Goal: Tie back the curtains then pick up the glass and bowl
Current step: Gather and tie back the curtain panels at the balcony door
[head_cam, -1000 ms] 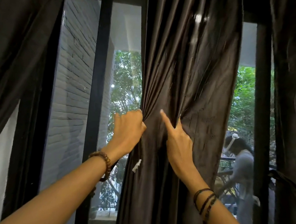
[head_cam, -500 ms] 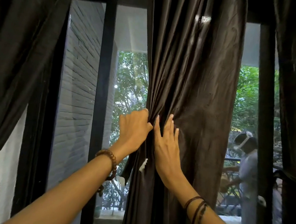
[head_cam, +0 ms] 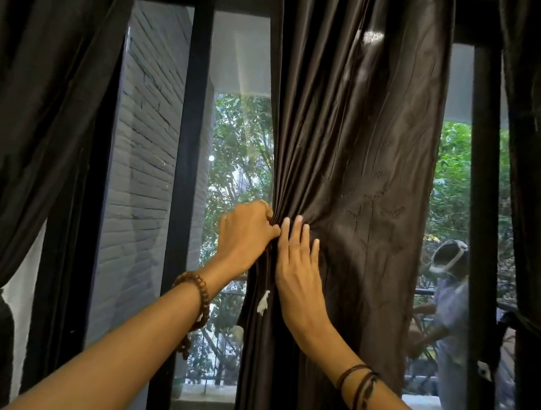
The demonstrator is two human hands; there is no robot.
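Observation:
A dark brown middle curtain (head_cam: 356,153) hangs straight before the window, bunched into folds at hand height. My left hand (head_cam: 245,232) grips the gathered left edge of this curtain in a fist. My right hand (head_cam: 300,264) lies flat against the fabric just right of the fist, fingers straight and pointing up. A small white tag (head_cam: 263,297) dangles from the curtain below my hands. No glass or bowl is in view.
A left curtain (head_cam: 34,124) is pulled aside and tied low at the left edge. Another dark curtain (head_cam: 539,143) hangs at the far right. Black window frame bars (head_cam: 187,167) stand behind. Outside are a grey brick wall, trees and a person (head_cam: 451,297).
My right hand went from pointing a finger at the fabric to lying flat against it beside my left fist. The view shifted slightly right. The left hand kept its grip.

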